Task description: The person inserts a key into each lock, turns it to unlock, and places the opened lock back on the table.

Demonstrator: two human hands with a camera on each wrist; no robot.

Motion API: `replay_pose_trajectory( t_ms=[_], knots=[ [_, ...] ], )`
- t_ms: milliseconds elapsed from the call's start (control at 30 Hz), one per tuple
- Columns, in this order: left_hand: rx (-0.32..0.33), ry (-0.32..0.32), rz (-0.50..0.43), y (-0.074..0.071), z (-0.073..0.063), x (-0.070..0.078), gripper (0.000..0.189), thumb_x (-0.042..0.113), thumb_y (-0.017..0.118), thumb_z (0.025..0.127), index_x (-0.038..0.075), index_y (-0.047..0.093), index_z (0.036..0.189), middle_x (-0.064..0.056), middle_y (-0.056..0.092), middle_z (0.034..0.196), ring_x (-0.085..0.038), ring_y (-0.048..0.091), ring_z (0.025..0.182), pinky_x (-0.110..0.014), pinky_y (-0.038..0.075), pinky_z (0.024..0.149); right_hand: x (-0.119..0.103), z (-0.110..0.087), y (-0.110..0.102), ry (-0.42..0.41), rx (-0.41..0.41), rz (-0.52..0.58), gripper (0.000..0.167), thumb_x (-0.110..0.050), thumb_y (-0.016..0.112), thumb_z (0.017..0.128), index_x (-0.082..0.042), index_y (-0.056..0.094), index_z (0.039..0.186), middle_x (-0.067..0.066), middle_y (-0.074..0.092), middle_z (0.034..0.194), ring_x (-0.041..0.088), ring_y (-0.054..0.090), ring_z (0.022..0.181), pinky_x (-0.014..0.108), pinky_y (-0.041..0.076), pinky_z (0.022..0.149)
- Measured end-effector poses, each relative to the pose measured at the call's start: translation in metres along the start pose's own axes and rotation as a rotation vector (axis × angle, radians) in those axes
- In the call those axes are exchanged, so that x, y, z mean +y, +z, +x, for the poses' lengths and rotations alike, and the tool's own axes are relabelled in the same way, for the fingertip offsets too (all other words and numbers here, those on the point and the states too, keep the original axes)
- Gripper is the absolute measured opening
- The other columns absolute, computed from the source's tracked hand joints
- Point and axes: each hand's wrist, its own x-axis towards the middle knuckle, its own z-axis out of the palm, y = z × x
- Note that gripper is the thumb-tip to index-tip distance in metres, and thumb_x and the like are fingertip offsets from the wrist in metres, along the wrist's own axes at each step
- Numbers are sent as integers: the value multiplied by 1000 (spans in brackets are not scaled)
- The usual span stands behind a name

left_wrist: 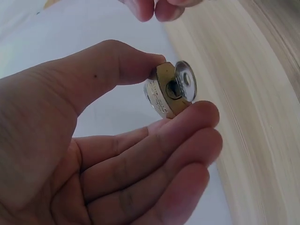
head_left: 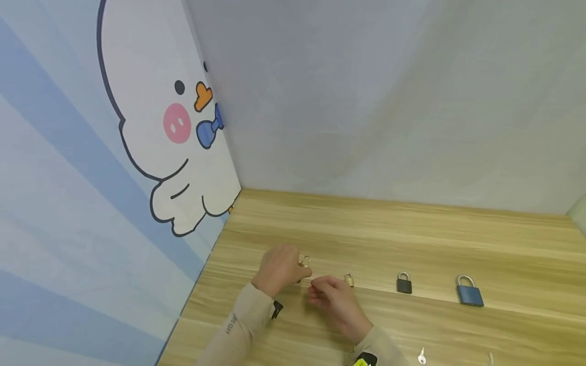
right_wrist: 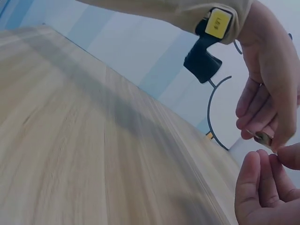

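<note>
Between the thumb and fingers of my left hand (head_left: 280, 269), a small brass padlock (left_wrist: 161, 96) is pinched with its keyhole end facing the left wrist camera. A silver key (left_wrist: 186, 82) sits in the keyhole, its round head standing out. The padlock's shackle shows above the hand in the head view. My right hand (head_left: 338, 304) is close by on the right, fingers loosely bent. Its fingertips (left_wrist: 169, 10) are apart from the key in the left wrist view, with nothing visible between them.
To the right, a smaller brass padlock (head_left: 349, 280), a black padlock (head_left: 404, 286) and a blue padlock (head_left: 470, 296) lie in a row on the wooden table (head_left: 412, 234). A loose key (head_left: 422, 357) lies nearer the front edge. A cartoon-printed wall (head_left: 142, 101) borders the left side.
</note>
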Motion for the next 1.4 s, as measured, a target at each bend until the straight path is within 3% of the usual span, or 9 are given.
replay_pose_trajectory(
  t_ms=[200, 433, 533, 700, 767, 933, 1267, 1400],
  knots=[
    [11, 38, -19, -2, 0, 0, 50, 23, 77, 77, 20, 35, 51, 12, 20, 46, -3, 17, 43, -21, 16, 40, -8, 0, -13, -9, 43, -80, 23, -10, 58, 100, 12, 61, 108, 12, 67, 95, 23, 66, 87, 35, 55, 80],
    [10, 68, -6, -5, -3, -2, 44, 21, 78, 77, 19, 41, 53, 11, 26, 47, -5, 23, 44, -22, 20, 41, -17, -2, -33, -116, 85, -322, 31, -15, 60, 100, 12, 60, 117, 24, 66, 105, 32, 67, 91, 34, 57, 76],
    [6, 93, -1, -7, -3, -3, 40, 18, 77, 76, 19, 43, 55, 10, 29, 49, -6, 25, 45, -23, 21, 42, -21, -4, -41, -199, 117, -458, 25, -12, 62, 99, 7, 64, 115, 21, 68, 105, 33, 67, 91, 35, 57, 75],
    [3, 126, 31, -7, -3, -6, 36, 17, 76, 76, 19, 46, 57, 9, 36, 52, -6, 28, 47, -23, 24, 42, -29, -6, -50, -379, 156, -777, 17, -10, 68, 95, -5, 70, 111, 3, 71, 100, 18, 65, 90, 30, 54, 76],
    [2, 139, 47, -8, -3, -7, 34, 18, 77, 76, 18, 48, 57, 9, 37, 52, -7, 29, 47, -23, 25, 42, -33, -6, -53, -467, 148, -906, 18, -8, 70, 94, -7, 70, 112, 2, 70, 102, 14, 64, 89, 28, 53, 75],
    [-2, 196, 101, -9, -2, -6, 29, 22, 80, 75, 17, 55, 62, 9, 44, 55, -7, 34, 48, -24, 30, 43, -44, -5, -56, -647, 84, -1110, 25, -3, 72, 90, -7, 69, 115, 5, 69, 111, 17, 62, 91, 29, 54, 73],
    [5, 300, 151, -10, -1, -7, 18, 22, 78, 74, 20, 61, 69, 12, 48, 60, -5, 37, 51, -24, 32, 46, -54, 5, -44, -894, -23, -1222, 25, -3, 77, 85, -12, 73, 108, -1, 70, 107, 17, 61, 97, 29, 52, 74],
    [-7, 353, 149, -11, -2, -5, 17, 25, 79, 77, 19, 64, 73, 11, 49, 62, -4, 38, 52, -23, 32, 48, -53, 7, -37, -936, -54, -1228, 26, -1, 80, 82, -11, 73, 105, -2, 71, 104, 18, 62, 98, 35, 52, 79]
  ],
)
